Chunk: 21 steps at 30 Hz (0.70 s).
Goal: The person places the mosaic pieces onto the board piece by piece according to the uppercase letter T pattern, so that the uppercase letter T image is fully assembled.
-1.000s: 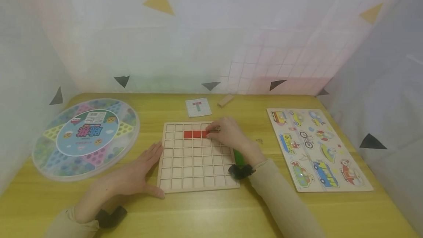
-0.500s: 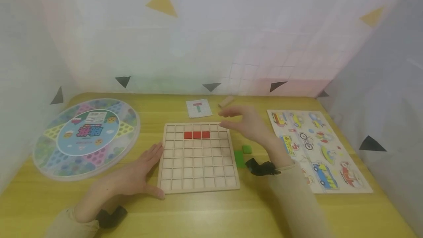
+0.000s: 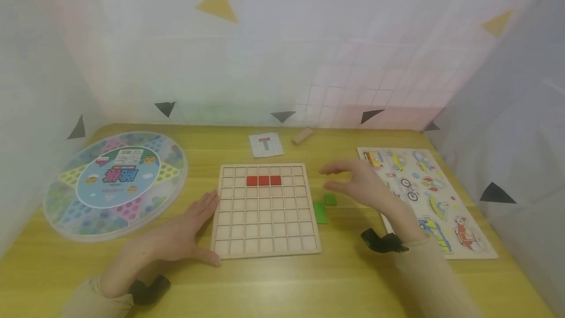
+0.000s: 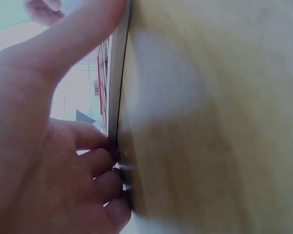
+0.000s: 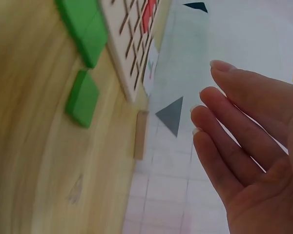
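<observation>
Puzzle (image 3: 441,205) hides partly behind the right hand (image 3: 359,183) (thumb and fingers parted); left hand (image 3: 176,232), spread, touches the grid board (image 3: 266,218) at its edge.

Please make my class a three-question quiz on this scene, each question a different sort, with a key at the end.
1. True or false: the left hand touches the grid board while the right hand holds nothing.

2. Choose one: how many red tiles sit in the board?
A. two
B. three
C. five

3. Fill in the blank: on the paper card beyond the board, the printed T has a red bar and a ____ stem.

Key: 1. true; 2. B; 3. green.
</observation>
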Tool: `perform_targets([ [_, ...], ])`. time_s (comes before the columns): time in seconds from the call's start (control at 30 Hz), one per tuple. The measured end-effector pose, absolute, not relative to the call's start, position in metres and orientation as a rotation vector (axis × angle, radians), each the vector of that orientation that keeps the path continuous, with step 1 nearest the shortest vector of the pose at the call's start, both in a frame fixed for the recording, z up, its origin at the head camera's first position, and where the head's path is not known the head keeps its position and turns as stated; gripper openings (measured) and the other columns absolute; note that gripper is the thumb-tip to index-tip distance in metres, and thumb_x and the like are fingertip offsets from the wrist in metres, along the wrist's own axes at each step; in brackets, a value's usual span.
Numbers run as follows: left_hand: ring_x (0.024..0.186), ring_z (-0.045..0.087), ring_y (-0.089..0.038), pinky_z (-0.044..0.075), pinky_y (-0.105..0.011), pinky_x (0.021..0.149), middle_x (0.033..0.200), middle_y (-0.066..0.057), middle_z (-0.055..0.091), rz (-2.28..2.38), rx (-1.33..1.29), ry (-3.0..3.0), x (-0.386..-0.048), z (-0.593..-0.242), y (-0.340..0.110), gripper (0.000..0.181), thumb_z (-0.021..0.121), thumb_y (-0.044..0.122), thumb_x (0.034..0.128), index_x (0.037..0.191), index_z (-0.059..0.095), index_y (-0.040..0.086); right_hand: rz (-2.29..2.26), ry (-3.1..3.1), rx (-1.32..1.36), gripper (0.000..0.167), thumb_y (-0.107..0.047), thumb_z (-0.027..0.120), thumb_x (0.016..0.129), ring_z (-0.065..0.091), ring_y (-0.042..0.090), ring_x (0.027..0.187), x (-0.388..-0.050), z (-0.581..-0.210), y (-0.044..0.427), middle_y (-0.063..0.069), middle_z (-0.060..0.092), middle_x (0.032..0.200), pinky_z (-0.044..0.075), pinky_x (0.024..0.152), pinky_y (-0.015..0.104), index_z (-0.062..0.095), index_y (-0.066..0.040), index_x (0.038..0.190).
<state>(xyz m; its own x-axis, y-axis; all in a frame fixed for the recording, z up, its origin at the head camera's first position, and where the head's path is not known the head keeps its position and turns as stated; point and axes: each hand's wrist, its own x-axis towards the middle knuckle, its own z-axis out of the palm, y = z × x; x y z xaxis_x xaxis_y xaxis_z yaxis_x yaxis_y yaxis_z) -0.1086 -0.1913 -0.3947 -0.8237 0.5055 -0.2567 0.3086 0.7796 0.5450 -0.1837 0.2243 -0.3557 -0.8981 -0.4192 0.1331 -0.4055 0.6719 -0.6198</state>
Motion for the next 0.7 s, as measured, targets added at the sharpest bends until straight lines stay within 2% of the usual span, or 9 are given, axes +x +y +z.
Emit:
perform_targets([
  [0.23,0.151,0.003,-0.047,0.013,-0.063,0.12,0.168,-0.016,-0.003,0.691,0.616,2.575,-0.108,-0.394,-0.192,0.135,0.075,0.073,0.0665,0.161,0.005,0.006,-1.012,2.891,-0.645,0.03,-0.022,0.079,0.086,0.065,0.022,0.111,-0.18,-0.371,0.251,-0.005,0.074,0.116,0.052,0.097,0.052,0.074,-0.018,0.116],
  [0.5,0.151,0.004,-0.047,0.014,-0.063,0.12,0.168,-0.016,-0.003,0.681,0.611,2.581,-0.109,-0.395,-0.192,0.135,0.075,0.074,0.0662,0.161,0.004,0.007,-0.962,2.858,-0.623,0.032,-0.022,0.081,0.085,0.065,0.023,0.113,-0.181,-0.375,0.256,-0.006,0.074,0.116,0.052,0.098,0.052,0.074,-0.019,0.115],
  [0.7,0.151,0.004,-0.047,0.014,-0.063,0.12,0.168,-0.016,-0.003,0.685,0.619,2.582,-0.11,-0.397,-0.193,0.135,0.075,0.073,0.0669,0.161,0.005,0.007,-0.976,2.823,-0.728,0.03,-0.014,0.081,0.084,0.066,0.024,0.11,-0.18,-0.38,0.247,-0.004,0.074,0.113,0.053,0.096,0.052,0.075,-0.016,0.113],
])
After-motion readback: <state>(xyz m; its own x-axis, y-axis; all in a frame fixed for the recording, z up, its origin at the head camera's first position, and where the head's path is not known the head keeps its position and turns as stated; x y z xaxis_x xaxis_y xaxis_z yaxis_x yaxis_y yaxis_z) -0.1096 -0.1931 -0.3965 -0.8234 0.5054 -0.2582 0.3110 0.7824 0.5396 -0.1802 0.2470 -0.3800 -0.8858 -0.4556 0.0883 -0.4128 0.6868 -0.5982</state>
